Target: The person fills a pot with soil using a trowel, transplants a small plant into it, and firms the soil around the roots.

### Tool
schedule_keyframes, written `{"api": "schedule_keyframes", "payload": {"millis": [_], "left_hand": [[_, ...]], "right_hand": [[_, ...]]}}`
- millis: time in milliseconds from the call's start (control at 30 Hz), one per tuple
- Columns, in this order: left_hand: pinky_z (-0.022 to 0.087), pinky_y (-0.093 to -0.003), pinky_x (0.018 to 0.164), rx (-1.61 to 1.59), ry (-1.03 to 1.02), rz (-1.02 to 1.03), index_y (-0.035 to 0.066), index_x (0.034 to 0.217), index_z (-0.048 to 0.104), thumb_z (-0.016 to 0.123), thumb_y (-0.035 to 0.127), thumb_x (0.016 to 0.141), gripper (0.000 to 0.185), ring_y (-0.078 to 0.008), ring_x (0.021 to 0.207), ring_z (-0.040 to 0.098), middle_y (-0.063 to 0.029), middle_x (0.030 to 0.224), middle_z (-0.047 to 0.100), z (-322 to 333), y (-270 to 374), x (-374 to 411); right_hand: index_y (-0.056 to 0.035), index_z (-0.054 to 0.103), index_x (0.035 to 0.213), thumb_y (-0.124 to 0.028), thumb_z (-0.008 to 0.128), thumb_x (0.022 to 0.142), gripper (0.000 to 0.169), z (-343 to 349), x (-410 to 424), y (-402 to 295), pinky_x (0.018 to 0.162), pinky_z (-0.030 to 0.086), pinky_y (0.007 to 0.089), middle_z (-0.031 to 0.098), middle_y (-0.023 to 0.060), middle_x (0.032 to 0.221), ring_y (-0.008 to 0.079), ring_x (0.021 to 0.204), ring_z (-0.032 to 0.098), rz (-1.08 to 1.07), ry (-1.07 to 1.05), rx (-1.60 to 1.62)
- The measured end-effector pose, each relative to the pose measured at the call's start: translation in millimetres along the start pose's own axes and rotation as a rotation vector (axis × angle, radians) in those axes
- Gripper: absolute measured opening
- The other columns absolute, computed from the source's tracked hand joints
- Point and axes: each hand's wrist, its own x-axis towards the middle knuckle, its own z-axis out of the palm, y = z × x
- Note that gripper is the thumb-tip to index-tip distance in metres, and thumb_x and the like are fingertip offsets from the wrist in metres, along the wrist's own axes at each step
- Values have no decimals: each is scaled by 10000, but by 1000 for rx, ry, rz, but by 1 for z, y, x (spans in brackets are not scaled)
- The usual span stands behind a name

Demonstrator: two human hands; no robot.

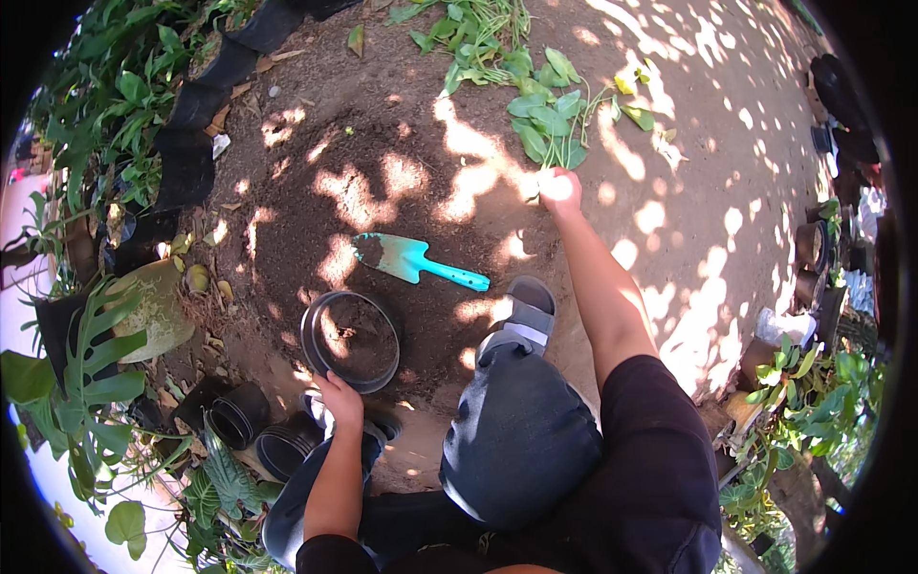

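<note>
My left hand grips the near-left rim of a round black plastic plant pot, its thumb along the outer wall. Dark soil lies inside the pot. Out in front, my right hand is closed around the stem ends of a small bunch of green leafy cuttings, whose leaves point away from me. Between the two hands a turquoise hand trowel rests on the ground, its blade smeared with soil and its handle towards the right.
A larger heap of leafy cuttings lies at the far side. Loose dark soil spreads ahead. Black nursery pots stand at lower left beside foliage plants. Black edging borders the left bed. More pots line the right.
</note>
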Motion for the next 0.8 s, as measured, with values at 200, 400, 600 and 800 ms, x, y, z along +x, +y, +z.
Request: {"api": "schedule_keyframes", "payload": {"millis": [200,400,600,800], "left_hand": [[404,-396,764,289,415,326,-49,1171,400,472,160,881,364,-350,846,527,-214,936,533,-36,63,-17],[420,-244,634,-730,-560,237,38,1086,577,556,232,871,291,-109,708,513,-50,835,577,-86,156,-5],[399,-201,470,-804,-504,166,7,947,641,642,184,811,224,-64,530,508,-12,639,575,-109,149,25],[437,-224,466,-567,-357,35,-2,817,650,676,160,767,172,-75,490,533,-36,597,601,-78,82,52]], "right_hand": [[-28,568,837,-154,607,825,133,5,-118,-160,511,418,223,562,4,661,70,574,514,104,-670,377],[-29,583,897,-127,620,794,147,47,-197,-220,629,449,291,583,41,776,144,706,549,-441,-1159,210],[-51,595,910,-160,610,754,190,80,-238,-261,695,461,387,591,113,829,295,797,563,-1080,-1204,-229],[-31,588,824,-230,603,791,202,90,-207,-196,650,469,379,590,124,788,283,706,586,-663,-900,-351]]}}
